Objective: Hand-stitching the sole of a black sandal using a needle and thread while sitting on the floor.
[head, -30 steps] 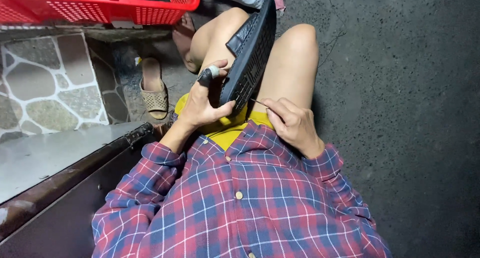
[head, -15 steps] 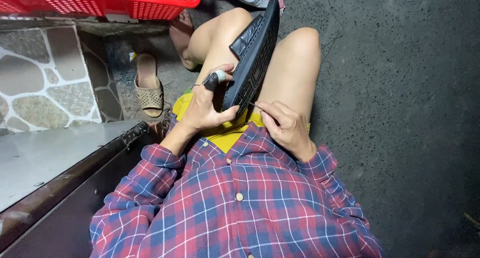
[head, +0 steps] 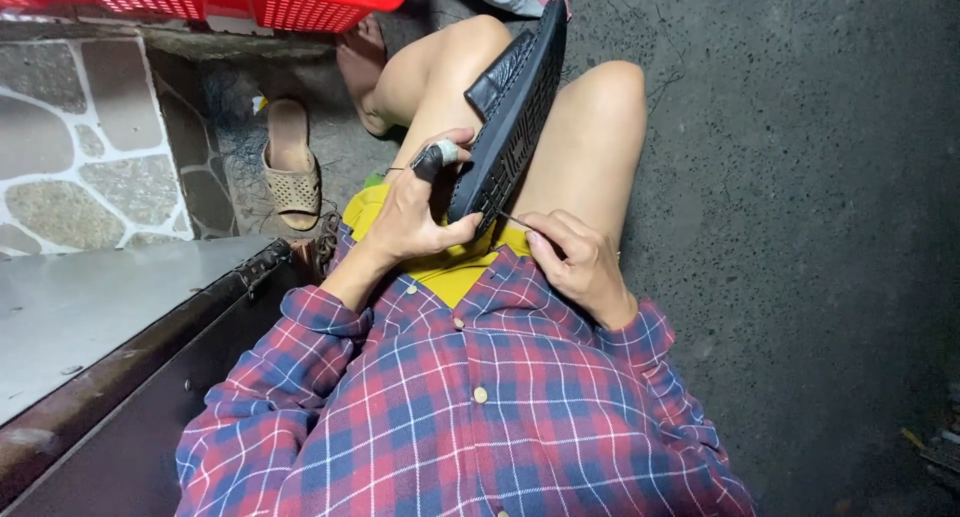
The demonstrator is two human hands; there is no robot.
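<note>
A black slip-on sandal (head: 512, 107) stands on edge between my bare knees, sole turned right. My left hand (head: 415, 212) grips its near end, a dark and silver cap on the index fingertip. My right hand (head: 575, 257) pinches a thin needle (head: 512, 219) whose tip meets the sole's lower edge. Below them are my yellow shorts and red and blue plaid shirt.
A tan sandal (head: 290, 172) lies on the floor at left, beside a stone-patterned step (head: 90, 147). A red plastic basket (head: 290, 2) sits at the top left. A dark metal box (head: 110, 327) fills the lower left. Rough dark concrete floor (head: 800, 177) spreads to the right.
The view has shifted slightly; both hands stay on the sandal's near end, the right hand still at the needle.
</note>
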